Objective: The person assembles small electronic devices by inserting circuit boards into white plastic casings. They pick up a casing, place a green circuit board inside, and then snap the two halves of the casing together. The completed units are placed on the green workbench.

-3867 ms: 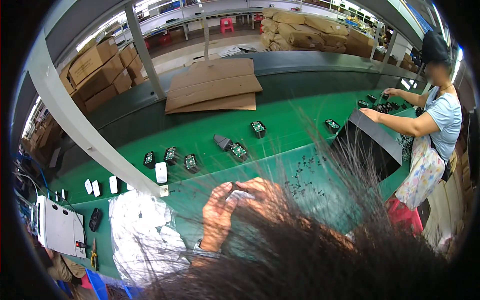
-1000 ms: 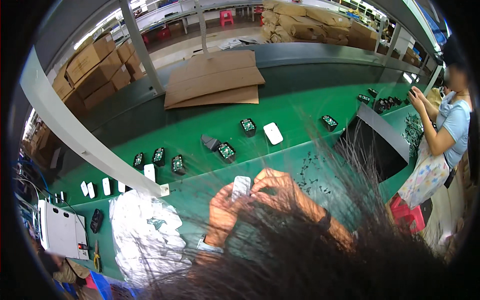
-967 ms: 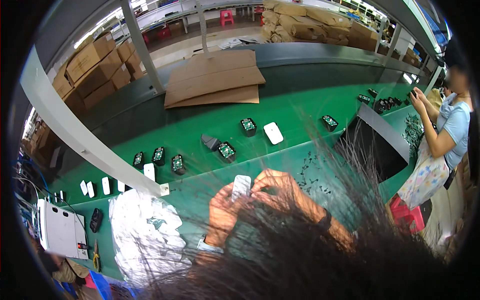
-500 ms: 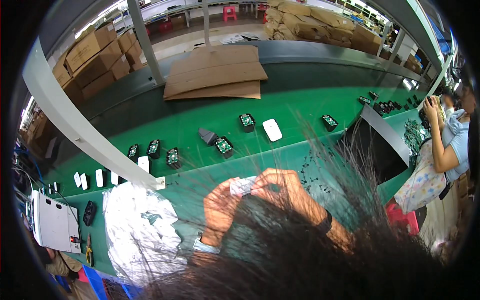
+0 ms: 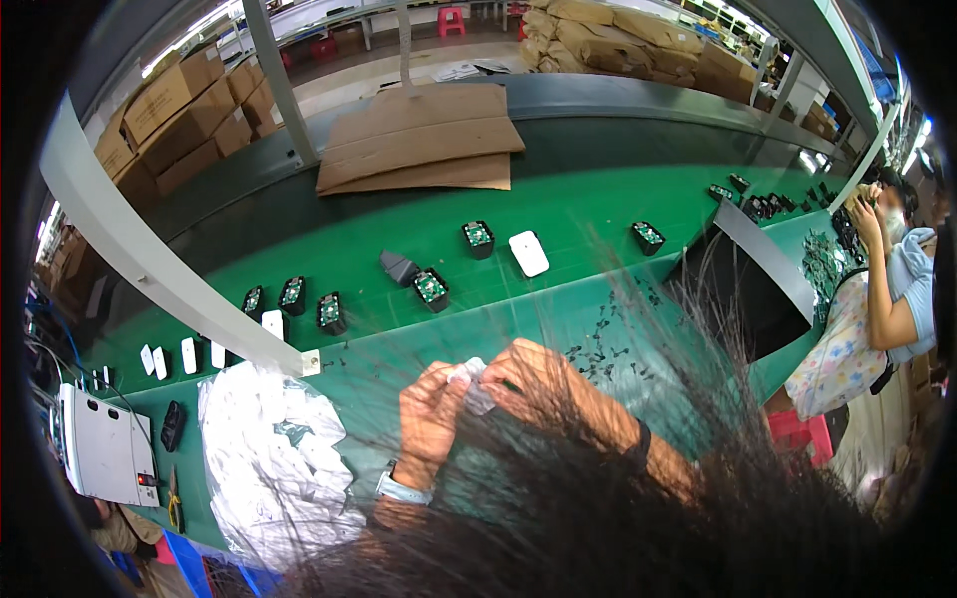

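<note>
Above the green bench, my left hand point(image 5: 429, 411) pinches one edge of a small white plastic piece point(image 5: 479, 400). My right hand point(image 5: 538, 384) grips the other side of it, with its fingers curled. Something small and dark green point(image 5: 510, 385) shows by the right fingers, too small to make out. To the left of my hands lies a clear plastic bag of white parts point(image 5: 269, 458). Small black parts point(image 5: 598, 344) are scattered beyond my right hand. Strands of hair partly cover both hands.
On the green belt stand several black housings with green circuit boards point(image 5: 432, 290) and a white cover point(image 5: 529, 254). Cardboard sheets point(image 5: 419, 140) lie behind. A white post point(image 5: 179, 289) rises at left, near pliers point(image 5: 174, 498). A black bin point(image 5: 743, 289) and another person point(image 5: 897, 289) are at right.
The white piece has been turned from lying flat and wide to a tilted, narrower view. My right hand has shifted slightly left and its fingers are more curled. The whole view has moved a little.
</note>
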